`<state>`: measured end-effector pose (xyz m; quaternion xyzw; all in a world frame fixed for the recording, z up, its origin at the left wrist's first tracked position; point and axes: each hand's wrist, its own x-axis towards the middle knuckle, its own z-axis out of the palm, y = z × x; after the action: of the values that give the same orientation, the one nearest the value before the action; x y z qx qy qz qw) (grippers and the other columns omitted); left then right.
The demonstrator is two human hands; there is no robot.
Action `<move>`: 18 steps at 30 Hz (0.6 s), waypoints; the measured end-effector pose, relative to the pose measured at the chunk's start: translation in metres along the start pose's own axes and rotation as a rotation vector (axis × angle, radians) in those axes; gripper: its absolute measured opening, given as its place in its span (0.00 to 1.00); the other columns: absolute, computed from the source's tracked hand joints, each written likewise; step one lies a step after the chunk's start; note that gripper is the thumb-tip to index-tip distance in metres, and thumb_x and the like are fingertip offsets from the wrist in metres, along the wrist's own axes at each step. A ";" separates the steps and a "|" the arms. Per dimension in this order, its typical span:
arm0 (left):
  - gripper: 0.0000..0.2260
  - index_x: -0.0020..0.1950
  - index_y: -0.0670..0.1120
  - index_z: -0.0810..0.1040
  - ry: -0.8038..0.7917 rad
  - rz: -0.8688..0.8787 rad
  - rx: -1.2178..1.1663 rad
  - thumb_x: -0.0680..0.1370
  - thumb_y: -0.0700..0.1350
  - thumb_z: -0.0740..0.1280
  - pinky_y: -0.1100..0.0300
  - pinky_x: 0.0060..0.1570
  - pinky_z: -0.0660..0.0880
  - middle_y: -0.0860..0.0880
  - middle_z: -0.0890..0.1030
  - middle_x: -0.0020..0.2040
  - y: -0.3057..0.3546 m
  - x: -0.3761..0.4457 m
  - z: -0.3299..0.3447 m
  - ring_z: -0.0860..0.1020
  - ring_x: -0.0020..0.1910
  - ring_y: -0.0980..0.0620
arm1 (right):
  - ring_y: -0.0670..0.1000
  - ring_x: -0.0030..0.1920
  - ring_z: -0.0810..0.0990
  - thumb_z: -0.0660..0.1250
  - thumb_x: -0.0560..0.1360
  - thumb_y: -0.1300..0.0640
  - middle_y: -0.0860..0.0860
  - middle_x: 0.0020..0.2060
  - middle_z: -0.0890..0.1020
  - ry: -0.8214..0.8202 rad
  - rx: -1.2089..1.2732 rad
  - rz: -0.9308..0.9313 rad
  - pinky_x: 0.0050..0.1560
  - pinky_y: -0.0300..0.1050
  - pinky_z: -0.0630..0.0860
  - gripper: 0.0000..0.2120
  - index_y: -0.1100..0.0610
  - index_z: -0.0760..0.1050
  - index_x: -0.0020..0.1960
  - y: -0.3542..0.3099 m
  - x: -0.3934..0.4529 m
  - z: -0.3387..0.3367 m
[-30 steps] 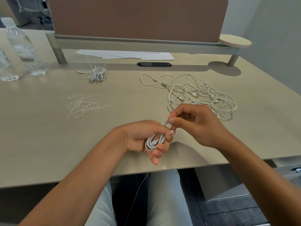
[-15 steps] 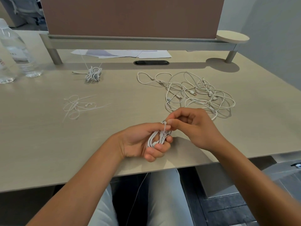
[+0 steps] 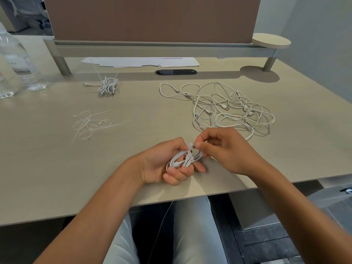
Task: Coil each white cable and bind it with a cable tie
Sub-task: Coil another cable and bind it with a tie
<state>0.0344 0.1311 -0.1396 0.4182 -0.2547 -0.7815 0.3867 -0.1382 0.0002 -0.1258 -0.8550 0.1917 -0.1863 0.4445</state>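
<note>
1 coiled white cable [image 3: 182,160] sits in your left hand [image 3: 162,162], fingers curled round it, just above the desk's [image 3: 133,149] near edge. Your right hand [image 3: 226,151] pinches the cable tie [image 3: 191,145] at the coil's top between thumb and forefinger. Loose white cables [image 3: 228,107] lie tangled just beyond your right hand. Spare cable ties [image 3: 89,123] lie to the left, 1 bound coil [image 3: 108,86] further back, water bottles [image 3: 17,63] at far left.

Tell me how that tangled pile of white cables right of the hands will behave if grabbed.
The tangled cable pile probably lifts floppy, its thin loops sagging. The overlapping strands will likely drag each other along. It looks light and should slide easily on the smooth desk.
</note>
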 end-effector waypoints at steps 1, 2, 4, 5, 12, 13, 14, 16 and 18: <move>0.22 0.61 0.33 0.75 0.095 0.021 0.067 0.80 0.48 0.53 0.65 0.20 0.64 0.44 0.73 0.32 0.000 -0.002 0.005 0.65 0.22 0.55 | 0.49 0.36 0.83 0.73 0.78 0.60 0.50 0.35 0.85 0.007 -0.024 0.010 0.45 0.47 0.80 0.03 0.54 0.84 0.47 -0.001 0.000 0.001; 0.22 0.61 0.32 0.76 0.187 0.054 0.139 0.81 0.47 0.53 0.64 0.21 0.67 0.41 0.77 0.34 0.001 -0.004 0.010 0.67 0.23 0.53 | 0.51 0.36 0.83 0.73 0.78 0.60 0.51 0.35 0.85 0.014 -0.039 0.020 0.45 0.49 0.80 0.04 0.53 0.84 0.46 -0.002 0.000 0.002; 0.19 0.57 0.31 0.78 0.353 0.122 0.266 0.83 0.45 0.54 0.60 0.25 0.73 0.35 0.81 0.38 0.001 -0.006 0.020 0.71 0.25 0.50 | 0.53 0.34 0.83 0.73 0.78 0.59 0.52 0.33 0.85 0.014 -0.071 0.043 0.43 0.49 0.79 0.04 0.52 0.84 0.45 -0.004 0.001 0.005; 0.18 0.55 0.32 0.79 0.432 0.157 0.317 0.83 0.43 0.54 0.59 0.27 0.75 0.35 0.82 0.39 0.000 -0.005 0.023 0.73 0.26 0.48 | 0.51 0.32 0.81 0.73 0.78 0.58 0.51 0.31 0.84 0.010 -0.094 0.052 0.40 0.48 0.78 0.04 0.52 0.84 0.45 -0.006 0.002 0.005; 0.12 0.51 0.46 0.79 0.774 0.439 0.607 0.84 0.37 0.56 0.48 0.38 0.82 0.43 0.81 0.32 -0.018 -0.001 0.021 0.81 0.29 0.41 | 0.40 0.30 0.79 0.73 0.78 0.55 0.35 0.27 0.80 -0.002 -0.258 0.128 0.38 0.40 0.72 0.08 0.47 0.82 0.40 -0.013 0.006 0.008; 0.12 0.57 0.45 0.78 0.784 0.457 0.572 0.84 0.36 0.56 0.50 0.36 0.81 0.43 0.81 0.35 -0.021 -0.001 0.022 0.81 0.30 0.42 | 0.39 0.30 0.78 0.73 0.78 0.55 0.34 0.27 0.80 -0.003 -0.268 0.140 0.38 0.39 0.71 0.08 0.46 0.82 0.40 -0.012 0.006 0.009; 0.12 0.60 0.43 0.77 0.785 0.473 0.508 0.84 0.35 0.56 0.50 0.36 0.81 0.42 0.81 0.37 -0.024 -0.001 0.022 0.81 0.30 0.42 | 0.38 0.31 0.78 0.73 0.78 0.55 0.34 0.27 0.80 0.000 -0.270 0.149 0.38 0.39 0.72 0.08 0.46 0.82 0.40 -0.012 0.006 0.010; 0.10 0.57 0.38 0.77 0.771 0.494 0.390 0.84 0.33 0.57 0.50 0.36 0.82 0.41 0.81 0.37 -0.027 -0.003 0.021 0.81 0.31 0.43 | 0.40 0.31 0.79 0.73 0.77 0.56 0.37 0.28 0.81 0.013 -0.261 0.161 0.39 0.42 0.75 0.09 0.46 0.82 0.40 -0.011 0.005 0.011; 0.09 0.55 0.36 0.78 0.777 0.515 0.334 0.84 0.33 0.58 0.49 0.39 0.84 0.41 0.82 0.36 -0.030 -0.004 0.020 0.82 0.32 0.44 | 0.41 0.31 0.80 0.74 0.77 0.56 0.42 0.30 0.83 0.028 -0.250 0.167 0.41 0.44 0.78 0.09 0.46 0.82 0.39 -0.011 0.005 0.012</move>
<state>0.0074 0.1531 -0.1488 0.6585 -0.3084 -0.3954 0.5612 -0.1260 0.0115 -0.1224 -0.8820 0.2899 -0.1350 0.3460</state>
